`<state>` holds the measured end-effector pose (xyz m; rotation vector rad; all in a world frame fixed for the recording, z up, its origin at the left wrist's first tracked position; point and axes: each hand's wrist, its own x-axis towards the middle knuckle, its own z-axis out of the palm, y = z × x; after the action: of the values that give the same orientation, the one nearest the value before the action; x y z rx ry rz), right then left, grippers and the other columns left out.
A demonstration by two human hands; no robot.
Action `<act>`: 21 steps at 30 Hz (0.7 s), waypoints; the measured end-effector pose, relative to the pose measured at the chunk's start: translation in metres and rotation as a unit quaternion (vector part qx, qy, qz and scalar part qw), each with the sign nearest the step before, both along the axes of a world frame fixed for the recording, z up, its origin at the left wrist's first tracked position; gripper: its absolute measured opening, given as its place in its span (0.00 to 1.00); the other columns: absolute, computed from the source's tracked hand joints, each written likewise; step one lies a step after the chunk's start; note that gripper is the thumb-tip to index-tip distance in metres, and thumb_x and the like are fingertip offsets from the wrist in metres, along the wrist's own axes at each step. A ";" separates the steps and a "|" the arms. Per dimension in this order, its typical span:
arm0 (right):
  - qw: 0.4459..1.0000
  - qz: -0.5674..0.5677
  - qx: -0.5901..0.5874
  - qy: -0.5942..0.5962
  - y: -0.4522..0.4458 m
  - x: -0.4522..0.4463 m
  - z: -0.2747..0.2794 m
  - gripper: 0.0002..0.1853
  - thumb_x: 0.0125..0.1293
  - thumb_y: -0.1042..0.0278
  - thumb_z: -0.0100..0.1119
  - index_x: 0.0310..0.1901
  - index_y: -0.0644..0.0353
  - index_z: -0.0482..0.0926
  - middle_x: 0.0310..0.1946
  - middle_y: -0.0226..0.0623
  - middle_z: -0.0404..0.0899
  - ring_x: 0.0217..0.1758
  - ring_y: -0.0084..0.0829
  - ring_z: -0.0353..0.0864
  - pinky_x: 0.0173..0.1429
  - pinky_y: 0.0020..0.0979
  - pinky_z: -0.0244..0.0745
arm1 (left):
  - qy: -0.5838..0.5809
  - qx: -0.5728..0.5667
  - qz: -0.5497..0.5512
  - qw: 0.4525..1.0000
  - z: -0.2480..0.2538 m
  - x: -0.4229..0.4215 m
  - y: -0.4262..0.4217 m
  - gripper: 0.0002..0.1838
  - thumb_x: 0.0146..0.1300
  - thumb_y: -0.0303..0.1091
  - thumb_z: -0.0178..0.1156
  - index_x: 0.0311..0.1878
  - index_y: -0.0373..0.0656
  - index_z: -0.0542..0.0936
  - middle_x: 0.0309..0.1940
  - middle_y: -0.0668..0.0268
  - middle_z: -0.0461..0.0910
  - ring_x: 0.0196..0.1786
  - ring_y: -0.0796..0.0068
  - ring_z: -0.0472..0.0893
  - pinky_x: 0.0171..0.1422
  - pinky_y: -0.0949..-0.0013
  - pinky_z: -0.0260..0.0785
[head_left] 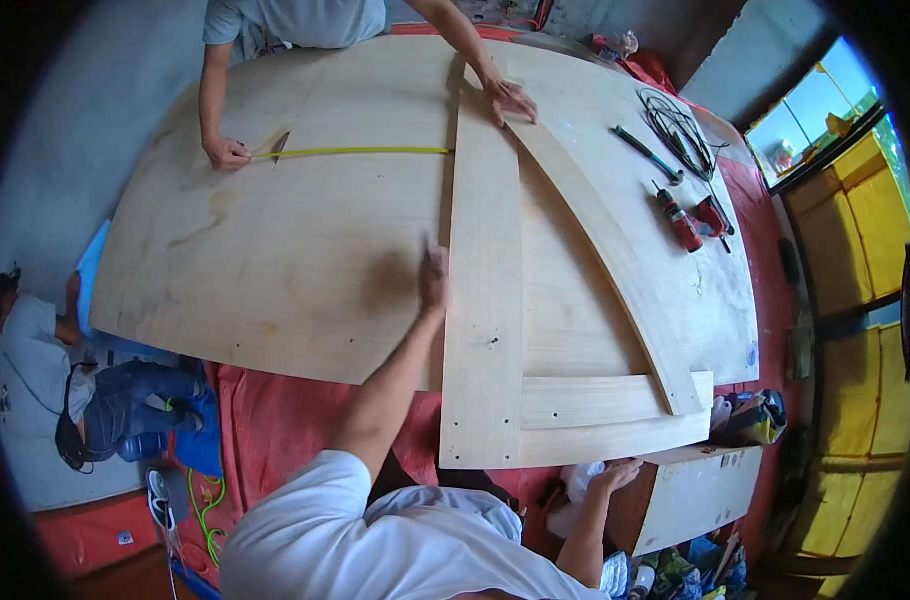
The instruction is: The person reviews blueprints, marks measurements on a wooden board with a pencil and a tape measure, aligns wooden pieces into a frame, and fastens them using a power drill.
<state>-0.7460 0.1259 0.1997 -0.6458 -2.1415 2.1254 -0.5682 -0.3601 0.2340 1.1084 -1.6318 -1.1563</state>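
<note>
My left hand (434, 277) is over the large plywood sheet (305, 230), beside the left edge of a wide upright board (485, 260). Its fingers look closed, with a thin dark tip above them, too blurred to name. My right hand (616, 474) is low at the right, just below a crosspiece board (615, 430), fingers stretched out with nothing visible in them. A slanting board (600, 250) joins the upright and the crosspiece in a triangle. Across the sheet a co-worker's hand (227, 154) holds a yellow tape measure (365, 151); the other hand (510, 98) presses on the boards' top.
A hammer (647, 152), a red cordless drill (679, 220) and a coiled black cable (675, 130) lie on the sheet's right side. A wooden box (695, 495) stands below right. Another person (50, 345) is at the far left. Red sheeting (275, 420) covers the floor.
</note>
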 end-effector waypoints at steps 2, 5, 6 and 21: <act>0.996 0.034 -0.075 -0.022 0.006 -0.001 -0.018 0.42 0.73 0.34 0.43 0.73 0.63 0.58 0.73 0.46 0.61 0.71 0.45 0.66 0.69 0.47 0.67 | -0.011 -0.042 -0.009 0.999 -0.004 -0.020 0.011 0.33 0.79 0.50 0.40 0.77 0.37 0.56 0.77 0.51 0.57 0.78 0.56 0.58 0.80 0.61 0.51; 0.981 0.023 -0.149 -0.119 -0.023 0.015 0.020 0.44 0.71 0.28 0.40 0.74 0.58 0.59 0.73 0.42 0.61 0.72 0.44 0.65 0.68 0.47 0.68 | 0.009 -0.051 -0.017 0.999 -0.014 0.000 -0.003 0.32 0.79 0.48 0.40 0.76 0.35 0.56 0.76 0.50 0.58 0.78 0.56 0.59 0.80 0.61 0.52; 0.973 0.007 -0.169 -0.159 -0.039 0.021 0.038 0.45 0.70 0.26 0.38 0.74 0.57 0.59 0.74 0.41 0.61 0.73 0.44 0.64 0.69 0.47 0.68 | 0.012 -0.052 -0.029 0.998 -0.013 0.009 -0.006 0.32 0.79 0.49 0.40 0.76 0.35 0.56 0.76 0.50 0.58 0.78 0.56 0.59 0.80 0.62 0.52; 0.928 0.098 -0.344 -0.101 -0.022 -0.006 -0.009 0.44 0.73 0.28 0.26 0.77 0.56 0.50 0.77 0.44 0.52 0.78 0.50 0.53 0.80 0.52 0.51 | -0.005 0.070 -0.063 0.995 0.003 0.011 0.039 0.32 0.79 0.49 0.40 0.76 0.35 0.57 0.73 0.48 0.63 0.76 0.54 0.63 0.77 0.62 0.56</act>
<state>-0.7517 0.1039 0.1906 -0.7350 -1.5363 3.0704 -0.5576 -0.3214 0.2372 1.1129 -1.6689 -1.3680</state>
